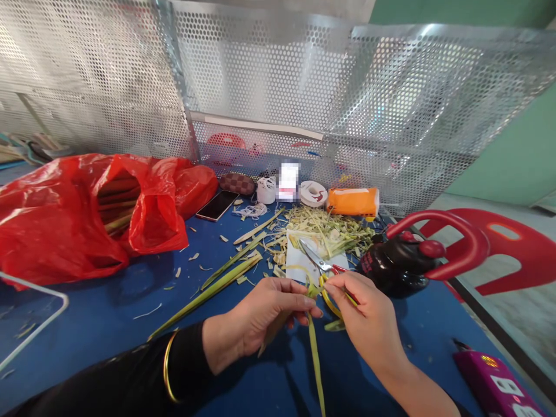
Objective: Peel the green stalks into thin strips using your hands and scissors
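Observation:
My left hand (pixel 271 310) pinches a green leaf strip (pixel 316 359) between thumb and fingers. Its long tail hangs toward the table's near edge, and a small folded or knotted part (pixel 311 288) sticks up above my fingertips. My right hand (pixel 369 313) is closed just to the right, its fingertips pressed together; what they hold, if anything, is hidden. Scissors (pixel 315 258) with red and yellow handles lie right behind my right fingers, blades slightly apart over a white paper (pixel 295 260). Long green stalks (pixel 212 289) rest left of my hands.
A heap of leaf scraps (pixel 334 226) lies behind the paper. Around the blue table (pixel 113 324) stand a red plastic bag (pixel 65 214) of stalks, a phone (pixel 218 205), tape roll (pixel 313 193), orange packet (pixel 353 201), black kettle-like pot (pixel 391 266) and purple box (pixel 495 382).

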`<state>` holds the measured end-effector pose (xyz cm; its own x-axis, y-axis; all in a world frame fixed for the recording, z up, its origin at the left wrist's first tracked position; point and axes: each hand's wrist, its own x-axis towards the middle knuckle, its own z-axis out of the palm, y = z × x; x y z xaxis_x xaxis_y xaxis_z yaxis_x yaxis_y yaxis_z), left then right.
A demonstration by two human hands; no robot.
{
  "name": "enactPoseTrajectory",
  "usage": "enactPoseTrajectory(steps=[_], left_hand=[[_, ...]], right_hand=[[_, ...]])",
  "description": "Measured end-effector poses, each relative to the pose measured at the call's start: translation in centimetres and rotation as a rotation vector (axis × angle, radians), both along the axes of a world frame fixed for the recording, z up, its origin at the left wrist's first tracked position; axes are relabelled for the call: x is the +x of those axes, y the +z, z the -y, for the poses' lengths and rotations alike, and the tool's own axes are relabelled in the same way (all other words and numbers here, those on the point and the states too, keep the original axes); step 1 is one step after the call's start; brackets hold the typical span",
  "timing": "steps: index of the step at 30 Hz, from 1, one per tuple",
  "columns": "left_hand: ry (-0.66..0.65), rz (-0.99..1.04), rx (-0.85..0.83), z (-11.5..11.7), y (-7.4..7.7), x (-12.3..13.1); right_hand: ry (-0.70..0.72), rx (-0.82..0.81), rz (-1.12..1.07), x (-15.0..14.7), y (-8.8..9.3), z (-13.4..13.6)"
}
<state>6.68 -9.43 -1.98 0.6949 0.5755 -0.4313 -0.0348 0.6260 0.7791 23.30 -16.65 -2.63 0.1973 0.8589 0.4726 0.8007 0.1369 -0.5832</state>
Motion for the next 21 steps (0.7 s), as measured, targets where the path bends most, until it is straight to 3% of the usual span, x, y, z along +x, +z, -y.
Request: enactPoseTrajectory(steps=[7,11,13,16,18,21], left_hand=[[-0.026,0.059,-0.037,0.1,-0.1,-0.2],[0.061,0.077,-0.012,0.2,0.0,0.0],[0.109,0.112,0.0,0.3,0.1,0.1],[0.171,0.187,-0.036,0.6,0.2,0.2],[0.198,0.225,-0.073,0.9,0.4,0.3],[0.211,0.222,-0.1,1.3,0.5,0.4]], right_hand=[[0.004,0.099,0.157,0.4,-0.2,-0.3],[-0.096,0.318,0.313,0.5,0.6,0.3],[-0.043,0.342,0.371,-0.2,0.9,1.0],[0.197,0.109,0.31,-1.9,0.6,2.0],[0.201,-0.113,0.156,-3.1,0.0,2.2],[0.175,-0.268,-0.003,-4.0,-1.2,1.9]])
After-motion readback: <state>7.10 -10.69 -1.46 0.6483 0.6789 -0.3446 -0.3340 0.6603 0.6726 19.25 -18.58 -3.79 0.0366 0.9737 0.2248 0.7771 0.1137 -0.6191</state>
